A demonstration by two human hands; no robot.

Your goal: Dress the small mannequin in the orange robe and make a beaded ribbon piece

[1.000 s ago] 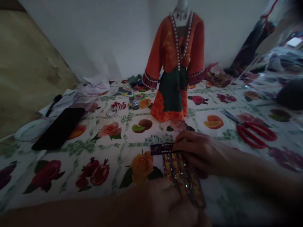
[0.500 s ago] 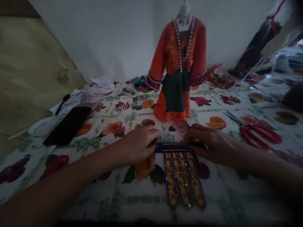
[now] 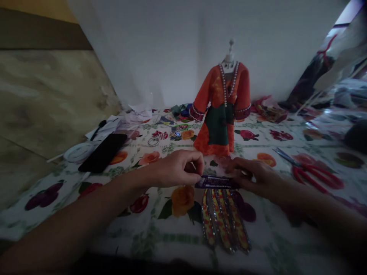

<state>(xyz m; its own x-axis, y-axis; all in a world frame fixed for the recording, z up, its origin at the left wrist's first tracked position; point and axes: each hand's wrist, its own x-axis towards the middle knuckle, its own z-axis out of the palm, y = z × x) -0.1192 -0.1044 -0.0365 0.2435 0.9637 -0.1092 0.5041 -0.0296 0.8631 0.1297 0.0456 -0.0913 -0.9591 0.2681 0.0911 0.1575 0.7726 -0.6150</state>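
A dark purple beaded band [image 3: 216, 182] lies near the middle, with several yellow and red strips [image 3: 220, 219] edged in sparkling stones hanging from it toward me. My left hand [image 3: 186, 168] pinches the band's left end between thumb and forefinger. At the other end, my right hand [image 3: 243, 173] has its fingers closed on the band. Just behind stands a small dress form in an orange and green dress [image 3: 219, 122], under an orange jacket [image 3: 206, 88] trimmed with pearls.
Red-handled scissors [image 3: 312, 172] lie at the right. On the left are a black phone [image 3: 103, 152], a round white lid [image 3: 78, 152] and papers. A bracelet-like ring [image 3: 153, 141] and bead packets lie behind my left hand. Plastic bags sit at the far right.
The view has tilted up, so the dress form sits lower and more of the wall shows. My left fingers have shifted to a rounder pinch, and the band and strips look more bent.
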